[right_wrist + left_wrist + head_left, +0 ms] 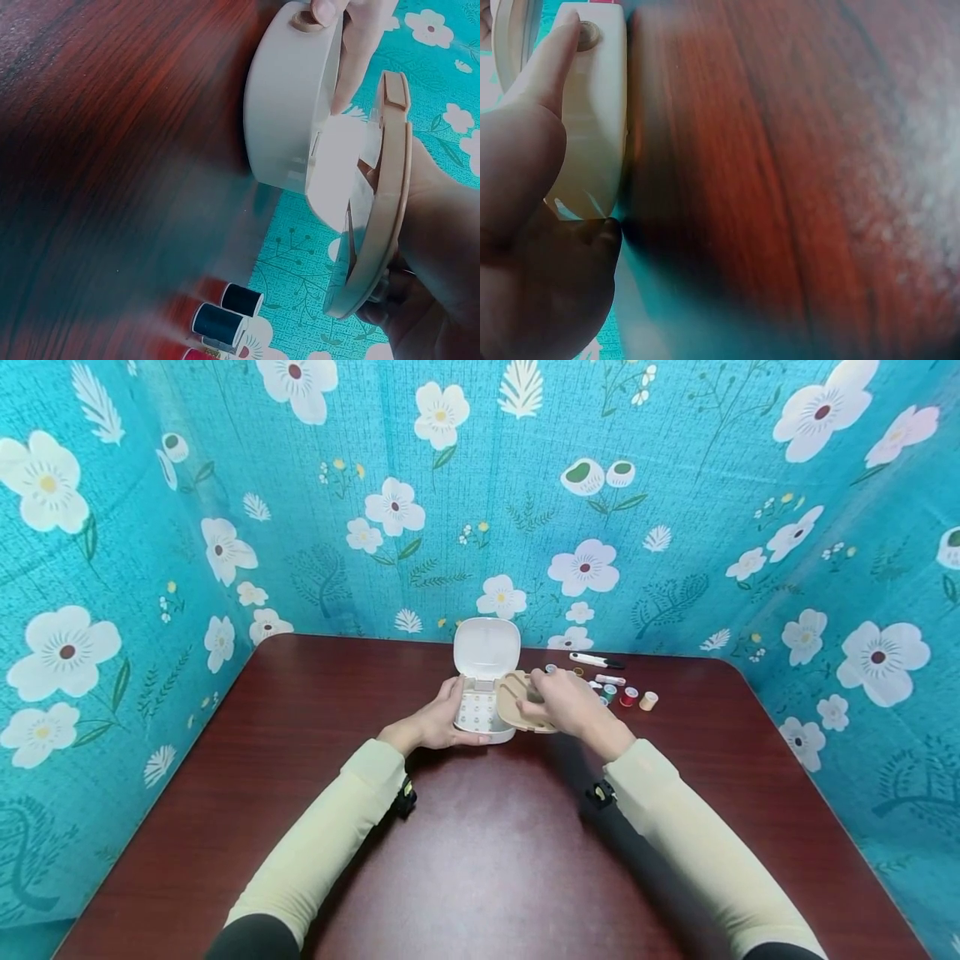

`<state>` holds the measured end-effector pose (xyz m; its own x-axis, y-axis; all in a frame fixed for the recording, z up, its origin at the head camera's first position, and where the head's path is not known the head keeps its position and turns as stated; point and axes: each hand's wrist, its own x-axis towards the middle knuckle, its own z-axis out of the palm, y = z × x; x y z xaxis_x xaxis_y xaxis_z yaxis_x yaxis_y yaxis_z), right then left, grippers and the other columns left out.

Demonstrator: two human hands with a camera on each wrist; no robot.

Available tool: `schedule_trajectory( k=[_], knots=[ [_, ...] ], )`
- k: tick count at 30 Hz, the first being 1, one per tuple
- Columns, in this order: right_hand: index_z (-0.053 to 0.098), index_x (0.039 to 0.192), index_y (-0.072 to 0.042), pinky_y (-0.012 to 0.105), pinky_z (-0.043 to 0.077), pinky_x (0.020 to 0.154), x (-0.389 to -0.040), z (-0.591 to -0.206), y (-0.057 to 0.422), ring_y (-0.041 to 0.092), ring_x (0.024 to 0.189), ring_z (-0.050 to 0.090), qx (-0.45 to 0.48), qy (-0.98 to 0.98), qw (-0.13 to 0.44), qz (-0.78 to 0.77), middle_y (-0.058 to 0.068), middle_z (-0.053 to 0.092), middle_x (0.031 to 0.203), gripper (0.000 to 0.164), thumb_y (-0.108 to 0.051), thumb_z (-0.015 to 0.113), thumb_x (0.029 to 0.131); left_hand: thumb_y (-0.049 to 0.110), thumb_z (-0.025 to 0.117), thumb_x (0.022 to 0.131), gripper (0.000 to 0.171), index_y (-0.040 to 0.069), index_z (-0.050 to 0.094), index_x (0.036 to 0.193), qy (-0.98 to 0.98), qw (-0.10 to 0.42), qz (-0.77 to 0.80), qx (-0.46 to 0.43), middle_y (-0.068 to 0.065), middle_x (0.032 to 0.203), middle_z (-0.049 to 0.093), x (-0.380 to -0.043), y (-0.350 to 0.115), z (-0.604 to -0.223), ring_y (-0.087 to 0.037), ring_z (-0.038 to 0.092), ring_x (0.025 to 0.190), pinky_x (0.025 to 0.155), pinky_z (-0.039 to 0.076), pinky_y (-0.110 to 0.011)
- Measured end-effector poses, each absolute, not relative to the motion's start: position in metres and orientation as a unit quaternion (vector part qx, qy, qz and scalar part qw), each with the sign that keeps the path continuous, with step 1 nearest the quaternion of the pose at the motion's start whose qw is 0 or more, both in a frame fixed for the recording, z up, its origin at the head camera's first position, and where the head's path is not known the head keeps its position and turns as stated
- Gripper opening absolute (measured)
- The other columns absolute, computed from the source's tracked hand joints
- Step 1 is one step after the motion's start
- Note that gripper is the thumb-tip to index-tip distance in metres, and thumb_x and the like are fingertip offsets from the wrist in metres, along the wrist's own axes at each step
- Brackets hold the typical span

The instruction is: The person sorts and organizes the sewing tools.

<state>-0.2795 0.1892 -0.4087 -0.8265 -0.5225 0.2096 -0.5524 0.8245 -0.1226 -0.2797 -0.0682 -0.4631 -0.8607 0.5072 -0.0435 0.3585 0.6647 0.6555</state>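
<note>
A small white sewing box [493, 737] stands on the table with its lid [487, 647] raised and rows of small pegs inside. My left hand [437, 720] grips the box's left side; in the left wrist view its thumb lies by the round button on the box front [596, 112]. Beside the box's right half, my right hand [576, 703] holds a beige tray insert [512, 700]. The right wrist view shows this tray [397, 172] on edge, tilted and apart from the box wall [285, 105]. My right fingertips are partly hidden behind the tray.
Right of the hand stand thread spools: green [609, 692], red [628, 697] and beige [648, 701]. Behind them lie a white-and-black tool [591, 660] and a small pinkish-white item [610, 679]. A floral curtain [480, 527] hangs along the back and sides of the table [480, 860].
</note>
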Motion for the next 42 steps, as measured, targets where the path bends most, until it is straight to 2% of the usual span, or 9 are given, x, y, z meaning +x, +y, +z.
schedule_trajectory(
  k=[5, 18, 28, 35, 42],
  knots=[
    [0.06, 0.085, -0.006, 0.029, 0.033, 0.05, -0.277, -0.409, 0.192, 0.016, 0.056, 0.043, 0.288, -0.949, 0.084, 0.093, 0.0, 0.045, 0.062, 0.025, -0.029, 0.07, 0.092, 0.046, 0.088, 0.08, 0.131, 0.001, -0.004, 0.162, 0.905, 0.108, 0.337, 0.237, -0.021, 0.164, 0.008, -0.28, -0.068, -0.464, -0.035, 0.029, 0.148, 0.119, 0.03, -0.041],
    [0.055, 0.08, -0.011, 0.032, 0.035, 0.051, -0.266, -0.412, 0.198, 0.015, 0.056, 0.042, 0.291, -0.951, 0.079, 0.076, -0.003, 0.043, 0.062, 0.025, -0.029, 0.069, 0.091, 0.045, 0.088, 0.08, 0.128, -0.001, 0.0, 0.16, 0.907, 0.089, 0.334, 0.24, -0.024, 0.16, 0.015, -0.281, -0.065, -0.468, -0.036, 0.036, 0.142, 0.117, 0.034, -0.042],
    [0.057, 0.08, -0.012, 0.031, 0.034, 0.049, -0.259, -0.416, 0.206, 0.015, 0.056, 0.044, 0.275, -0.956, 0.069, 0.078, -0.002, 0.045, 0.061, 0.026, -0.032, 0.07, 0.091, 0.051, 0.087, 0.079, 0.128, -0.002, 0.003, 0.16, 0.916, 0.089, 0.319, 0.226, -0.022, 0.159, 0.017, -0.283, -0.064, -0.468, -0.035, 0.04, 0.139, 0.115, 0.036, -0.039],
    [0.057, 0.081, -0.013, 0.03, 0.032, 0.047, -0.253, -0.417, 0.209, 0.013, 0.056, 0.043, 0.269, -0.958, 0.052, 0.088, -0.002, 0.045, 0.061, 0.026, -0.032, 0.071, 0.09, 0.051, 0.087, 0.078, 0.13, -0.002, 0.001, 0.16, 0.917, 0.094, 0.321, 0.218, -0.023, 0.161, 0.016, -0.282, -0.063, -0.466, -0.035, 0.038, 0.142, 0.116, 0.034, -0.039],
    [0.055, 0.079, -0.014, 0.03, 0.031, 0.048, -0.245, -0.417, 0.213, 0.014, 0.055, 0.042, 0.284, -0.954, 0.06, 0.076, -0.003, 0.043, 0.06, 0.027, -0.032, 0.071, 0.09, 0.05, 0.086, 0.079, 0.128, -0.001, 0.002, 0.161, 0.912, 0.1, 0.332, 0.217, -0.023, 0.161, 0.016, -0.281, -0.064, -0.466, -0.035, 0.037, 0.142, 0.117, 0.033, -0.04]
  ],
)
